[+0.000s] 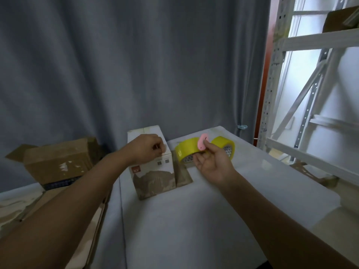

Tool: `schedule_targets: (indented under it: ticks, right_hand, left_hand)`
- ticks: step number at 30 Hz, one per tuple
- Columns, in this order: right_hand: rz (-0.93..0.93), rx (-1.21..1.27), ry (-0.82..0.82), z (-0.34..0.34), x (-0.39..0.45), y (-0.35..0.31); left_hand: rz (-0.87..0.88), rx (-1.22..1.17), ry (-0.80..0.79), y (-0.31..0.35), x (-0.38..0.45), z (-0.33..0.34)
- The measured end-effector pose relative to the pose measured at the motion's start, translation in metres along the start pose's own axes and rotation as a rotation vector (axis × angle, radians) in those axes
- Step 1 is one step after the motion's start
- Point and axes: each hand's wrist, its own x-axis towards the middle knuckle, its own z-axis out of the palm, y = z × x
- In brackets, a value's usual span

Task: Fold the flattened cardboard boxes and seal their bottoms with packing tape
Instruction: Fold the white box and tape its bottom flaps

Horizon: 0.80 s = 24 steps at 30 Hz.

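White cloth covers the desk (194, 220) nearest the camera, and both forearms reach out over it. Next out, the right hand (210, 165) is palm-up with the fingers (210, 146) pinching a small pink cutter (203, 143) at its lower end, the rest of the hand loosely curled. The left hand (146, 149) is curled into a fist on the top front edge of the folded box (153, 171); it seems to pinch something there, perhaps a tape end, though blur hides it. That box stands upright at the desk's left edge, a loose flap (183, 175) spread flat at its right foot. It looks light and hollow, with thin walls that would dent under a hard squeeze, so it is best steadied flat-palmed on top or held by its stiff corners. Just beyond the right hand lie two yellow tape rolls (186, 151), touching or nearly so; rigid rings, slick on the outside, easiest taken through the core. Farther left, off the desk, an open brown carton (58, 164) sits before the grey curtain (136, 65).
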Motion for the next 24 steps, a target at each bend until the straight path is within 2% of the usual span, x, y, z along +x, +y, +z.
schedule_targets:
  ticks: [4,8,15,24]
  right_hand:
    - [-0.015,0.01,-0.034,-0.006,0.003,-0.002]
    - [-0.058,-0.019,-0.051,-0.006,0.0,-0.002]
    - [-0.104,0.024,-0.037,-0.002,-0.002,-0.007]
    - [-0.081,-0.057,-0.04,-0.003,-0.011,-0.013]
  left_hand:
    - [-0.052,-0.247,-0.081,0.008,0.035,0.002]
    - [-0.12,-0.593,-0.302,0.023,0.049,0.008]
    - [-0.156,-0.647,-0.404,0.024,0.053,0.007]
    - [-0.102,-0.507,-0.543,0.019,0.062,0.005]
